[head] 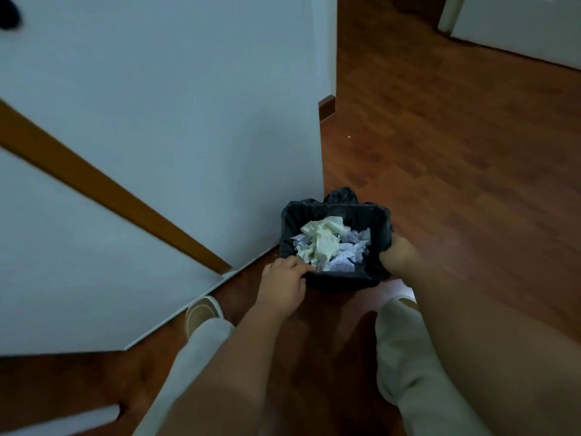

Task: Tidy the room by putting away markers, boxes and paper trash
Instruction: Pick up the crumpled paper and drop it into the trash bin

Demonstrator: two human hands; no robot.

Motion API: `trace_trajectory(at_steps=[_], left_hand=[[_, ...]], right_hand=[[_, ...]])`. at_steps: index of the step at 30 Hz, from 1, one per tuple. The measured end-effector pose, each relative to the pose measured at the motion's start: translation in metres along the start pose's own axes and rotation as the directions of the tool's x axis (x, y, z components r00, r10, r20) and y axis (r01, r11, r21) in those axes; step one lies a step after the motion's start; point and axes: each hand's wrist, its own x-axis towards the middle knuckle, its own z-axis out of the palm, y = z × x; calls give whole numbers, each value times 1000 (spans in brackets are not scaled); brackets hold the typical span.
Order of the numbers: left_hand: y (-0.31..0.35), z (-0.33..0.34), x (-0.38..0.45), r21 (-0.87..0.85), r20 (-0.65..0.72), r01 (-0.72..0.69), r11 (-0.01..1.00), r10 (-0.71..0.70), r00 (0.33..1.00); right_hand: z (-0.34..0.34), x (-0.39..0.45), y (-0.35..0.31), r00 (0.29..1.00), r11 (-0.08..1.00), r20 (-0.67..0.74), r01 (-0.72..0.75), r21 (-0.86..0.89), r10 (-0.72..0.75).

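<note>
A small bin lined with a black bag (338, 212) stands on the wooden floor beside a white wall corner. Crumpled paper (330, 243), pale green and white, fills its middle. My left hand (284, 283) grips the bag's near left rim, fingers curled over the edge. My right hand (399, 253) holds the bag's right rim, fingers closed on the black plastic. Both forearms reach down from the bottom of the view.
A white wall (188, 121) with a brown wooden strip (110, 190) rises to the left. Reddish wooden floor (456, 136) spreads to the right and back. My two feet in pale slippers (201, 311) stand just before the bin. A white door frame (449, 14) sits far right.
</note>
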Motion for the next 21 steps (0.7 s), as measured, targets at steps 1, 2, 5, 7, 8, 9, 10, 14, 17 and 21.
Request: trace_trajectory(at_steps=[1,2,5,7,8,9,10,14,17,21], left_hand=[[-3,2,-14,-5,-7,21,1000,-21,1000],[-7,3,-31,-13,-16,45,999,-46,999],[-18,4,-81,-41,-13,120,992,-121,993],[-25,4,-109,-66,6,170,983,-170,985],[-30,3,-125,-77,14,205,976,-205,979],[-37,2,-140,-87,19,236,968,-235,972],[-47,1,-155,-95,21,269,959,-268,963],[-90,-5,-205,-124,23,406,905,-406,913],[-124,-13,-235,-165,25,486,858,-489,872],[-169,-16,-277,-206,31,578,789,-585,810]], right_hand=[[3,-4,1,1000,999,18,21,-31,-21],[9,-7,-1,997,996,50,55,-63,-51],[29,-23,-14,979,980,166,143,-135,-120],[45,-34,-26,963,965,227,187,-183,-143],[56,-41,-36,951,954,268,213,-211,-154],[68,-48,-45,938,944,309,236,-229,-160],[82,-53,-55,919,934,356,264,-241,-168],[140,-68,-84,848,917,493,336,-215,-195],[183,-87,-102,806,927,539,358,-115,-244],[248,-113,-121,752,885,573,456,-95,-327]])
